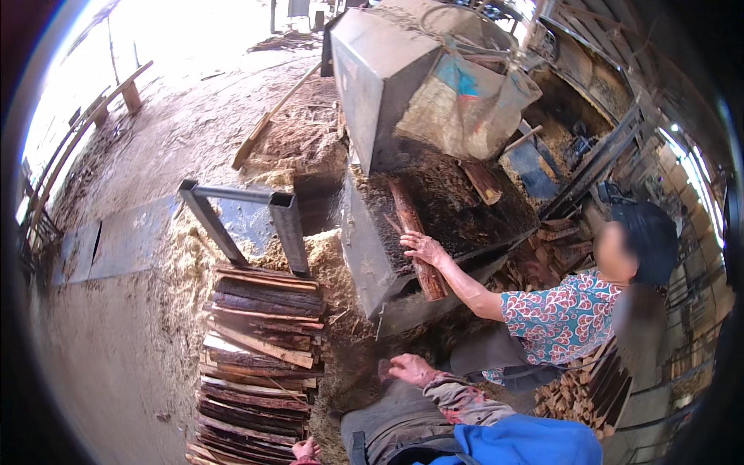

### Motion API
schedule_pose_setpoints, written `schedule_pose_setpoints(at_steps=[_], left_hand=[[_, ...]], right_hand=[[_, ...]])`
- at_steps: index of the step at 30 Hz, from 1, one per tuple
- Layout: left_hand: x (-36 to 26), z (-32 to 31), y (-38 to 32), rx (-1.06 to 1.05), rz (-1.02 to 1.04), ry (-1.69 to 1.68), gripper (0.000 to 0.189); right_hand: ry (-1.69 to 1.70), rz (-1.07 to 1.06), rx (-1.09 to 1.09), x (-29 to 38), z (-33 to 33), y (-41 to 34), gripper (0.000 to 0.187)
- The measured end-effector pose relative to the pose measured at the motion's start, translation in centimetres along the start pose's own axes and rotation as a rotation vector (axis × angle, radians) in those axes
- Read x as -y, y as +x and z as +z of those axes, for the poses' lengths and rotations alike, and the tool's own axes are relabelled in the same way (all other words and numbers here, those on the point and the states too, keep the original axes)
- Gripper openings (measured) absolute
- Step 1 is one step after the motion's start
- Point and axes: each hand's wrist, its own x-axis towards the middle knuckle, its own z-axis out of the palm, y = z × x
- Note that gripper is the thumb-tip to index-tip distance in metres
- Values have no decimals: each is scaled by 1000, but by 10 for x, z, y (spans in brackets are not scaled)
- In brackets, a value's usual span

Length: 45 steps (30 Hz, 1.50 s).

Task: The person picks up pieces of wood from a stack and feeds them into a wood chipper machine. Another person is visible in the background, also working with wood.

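My right hand [411, 369] hovers over my dark trouser leg [395, 415], fingers loosely bent and apart, with nothing visible in it. A small dark reddish object [384, 369], blurred, lies at its fingertips; I cannot tell what it is. At the bottom edge, my left hand [307, 450] is partly cut off, beside the right ends of a long stack of bark-edged wooden slabs [256, 372]. Its fingers look curled, and their grip is hidden. Ahead, a co-worker's hand [427, 250] rests on a bark-covered log [414, 218] lying across a metal machine bed [372, 244].
The co-worker in a patterned shirt [558, 314] is close on my right. An upright metal frame [290, 232] stands at the stack's far end. A large metal housing [378, 75] carries a draped woven sack [459, 110]. Another log piece [481, 181] and split wood [581, 395] lie right.
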Motion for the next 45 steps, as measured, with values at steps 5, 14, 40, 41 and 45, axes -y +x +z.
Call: schedule_pose_setpoints(at_steps=[5,14,40,41,45], left_hand=[[-49,91,-13,197,-150,-406,19],[-76,128,-30,317,-101,-210,27],[-337,267,-116,788,66,-311,49],[-347,277,-119,800,88,-257,50],[-382,314,-143,985,84,-305,44]], right_hand=[[-85,-41,-521,-27,-74,27,40],[-42,562,-513,-81,-169,115,115],[1021,360,-222,-11,-49,-3,91],[1159,307,-212,2,-61,-7,87],[1175,240,-265,-9,-59,-10,73]])
